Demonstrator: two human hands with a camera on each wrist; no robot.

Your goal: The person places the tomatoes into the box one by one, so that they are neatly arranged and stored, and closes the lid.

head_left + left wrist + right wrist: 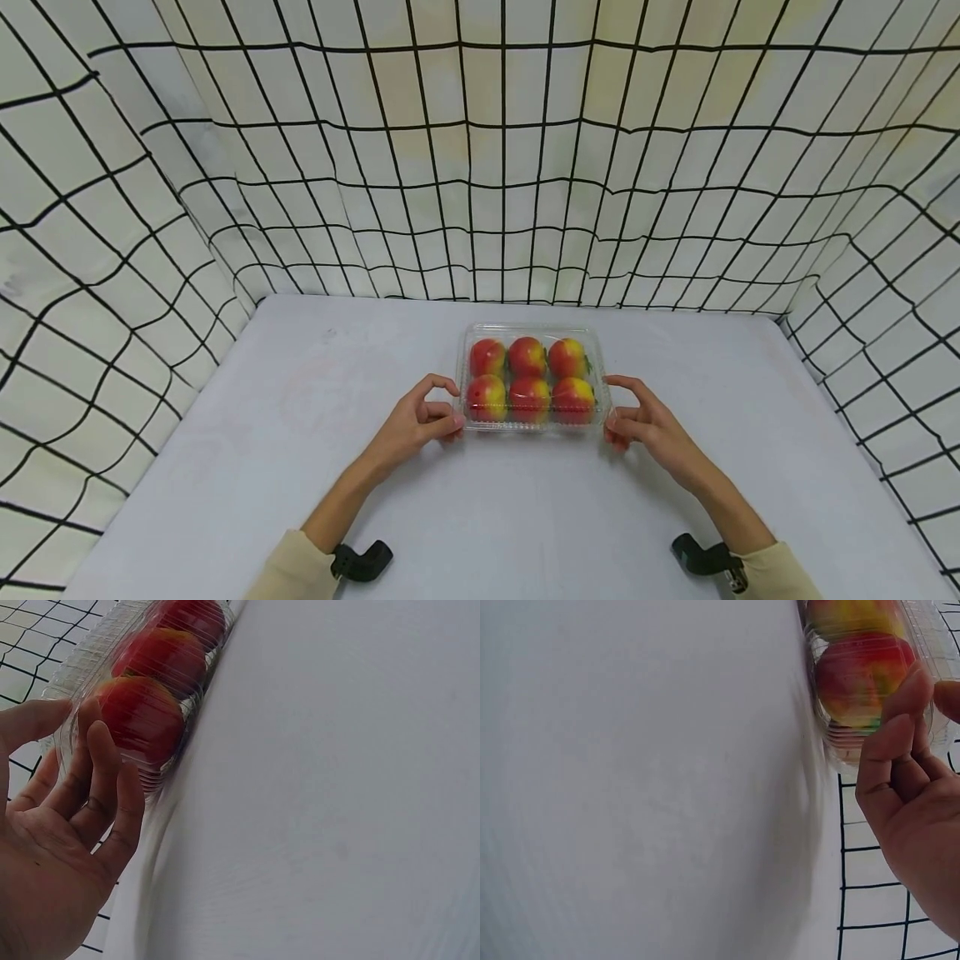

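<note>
A clear plastic clamshell box (pixel 536 426) with a lid holds two rows of round red-and-yellow fruits (pixel 529 400); their exact kind is hard to tell. Its near left corner is pinched by my left hand (pixel 417 423), with the thumb in front and the index finger along the side. On the opposite side my right hand (pixel 651 425) pinches the near right corner the same way. In the left wrist view, the fingers (pixel 105 761) lie against the box's ribbed end. The right wrist view shows fingertips (pixel 911 694) at the rim, beside one fruit (pixel 862 679).
The box is over the far middle part of a white table (pixel 510 517). Black netting (pixel 502 179) over pale walls rises behind the table and along both sides. Each wrist wears a black camera mount (pixel 363 561) near the beige sleeve (pixel 296 571).
</note>
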